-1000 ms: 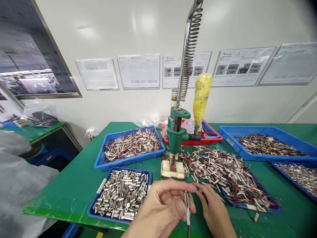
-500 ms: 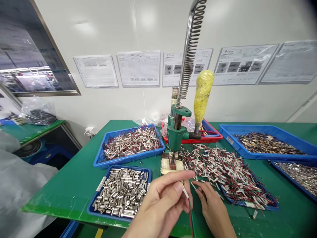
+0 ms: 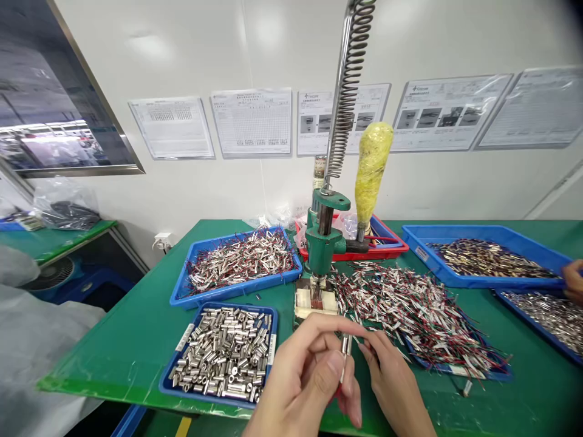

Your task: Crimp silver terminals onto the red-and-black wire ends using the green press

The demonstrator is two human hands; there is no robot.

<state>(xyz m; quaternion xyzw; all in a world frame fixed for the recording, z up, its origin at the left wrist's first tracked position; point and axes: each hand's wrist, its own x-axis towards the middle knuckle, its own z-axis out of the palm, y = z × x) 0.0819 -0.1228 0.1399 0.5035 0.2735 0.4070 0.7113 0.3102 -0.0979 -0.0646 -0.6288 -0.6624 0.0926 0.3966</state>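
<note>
Both hands pinching one small metal sleeve (image 3: 345,346) upright just before the green press (image 3: 322,243), left hand (image 3: 310,376) and right hand (image 3: 392,382) fingers clamped; likely to slip into the loose wired pile (image 3: 410,309) if grip eases.

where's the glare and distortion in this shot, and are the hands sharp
Head view: soft ceiling-light glare on the white wall; wide-angle bending bows the wall sheets and darkens the corners; left hand and right hand fairly sharp, the small metal sleeve slightly soft.
</note>
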